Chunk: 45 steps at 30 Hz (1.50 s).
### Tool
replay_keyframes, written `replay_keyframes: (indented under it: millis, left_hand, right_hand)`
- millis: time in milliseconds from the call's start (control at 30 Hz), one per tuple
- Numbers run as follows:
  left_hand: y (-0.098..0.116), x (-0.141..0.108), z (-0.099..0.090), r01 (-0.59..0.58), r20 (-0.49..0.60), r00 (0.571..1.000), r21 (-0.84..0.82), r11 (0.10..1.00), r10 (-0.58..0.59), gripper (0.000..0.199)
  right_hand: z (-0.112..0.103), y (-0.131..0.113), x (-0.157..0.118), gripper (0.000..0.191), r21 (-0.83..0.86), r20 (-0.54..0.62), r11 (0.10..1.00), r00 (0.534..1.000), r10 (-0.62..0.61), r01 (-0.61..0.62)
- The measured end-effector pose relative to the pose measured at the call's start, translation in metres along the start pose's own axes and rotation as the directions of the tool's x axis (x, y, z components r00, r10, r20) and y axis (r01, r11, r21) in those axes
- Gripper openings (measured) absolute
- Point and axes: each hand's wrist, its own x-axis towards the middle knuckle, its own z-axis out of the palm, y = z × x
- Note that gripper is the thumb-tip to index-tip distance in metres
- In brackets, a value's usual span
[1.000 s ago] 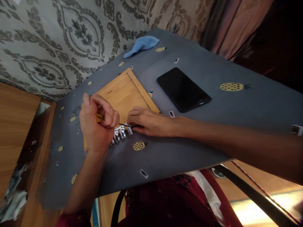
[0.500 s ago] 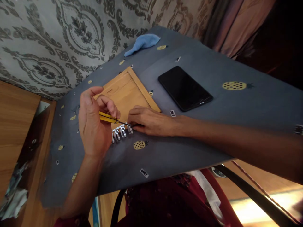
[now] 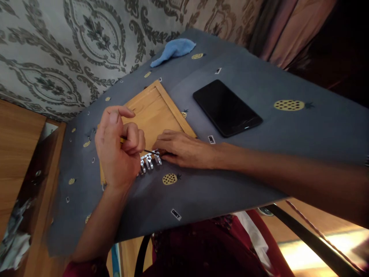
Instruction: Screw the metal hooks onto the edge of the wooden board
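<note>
My left hand (image 3: 119,150) is closed round a screwdriver, its yellow handle (image 3: 123,140) mostly hidden by the fingers. The thin dark shaft (image 3: 150,152) points right, its tip at the right end of a silver hook rail (image 3: 148,158). That rail lies along the near edge of a framed wooden board (image 3: 155,111), its curved hooks hanging over the edge. My right hand (image 3: 184,148) rests on the board's near right corner, fingers bent and pressed together by the screwdriver tip. What its fingertips pinch is hidden.
A black tablet or large phone (image 3: 226,107) lies right of the board. Farther back is a crumpled blue cloth (image 3: 174,52). The table has a grey cloth (image 3: 245,173) with pineapple prints. A patterned curtain (image 3: 95,38) hangs behind, and a wooden cabinet (image 3: 20,146) stands at left.
My left fingers have curled farther round the screwdriver, covering most of the yellow handle that showed before. The right hand stays nearly in place at the hook rail's end.
</note>
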Motion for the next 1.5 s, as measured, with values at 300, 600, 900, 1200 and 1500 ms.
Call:
replay_keyframes:
  millis: [300, 600, 900, 1200, 1500]
  left_hand:
    - [-0.002, 0.007, -0.011, 0.008, 0.244, 0.970, -0.016, 1.000, -0.004, 0.028]
    - [-0.001, 0.016, -0.022, 0.140, 0.472, 0.878, -0.098, 0.985, -0.078, 0.027]
    - [-0.005, 0.011, -0.011, 0.067, 0.127, 0.990, -0.011, 0.998, -0.065, 0.031]
    - [-0.007, -0.003, 0.002, -0.028, 0.009, 1.000, -0.025, 0.999, 0.029, 0.031]
    - [-0.009, 0.006, -0.010, 0.014, 0.201, 0.980, -0.042, 0.999, -0.006, 0.033]
  right_hand:
    - [-0.003, -0.003, -0.001, 0.021, 0.036, -0.005, 0.999, 1.000, -0.003, 0.004]
    - [-0.004, -0.003, -0.002, 0.024, 0.072, -0.003, 0.997, 1.000, 0.004, -0.004]
    - [-0.001, -0.001, -0.001, 0.028, 0.051, -0.010, 0.998, 1.000, 0.022, -0.021]
    - [-0.001, -0.002, -0.001, 0.021, -0.005, -0.010, 1.000, 1.000, 0.022, -0.022]
    - [-0.001, -0.002, -0.001, 0.023, 0.002, -0.012, 1.000, 1.000, 0.003, -0.003]
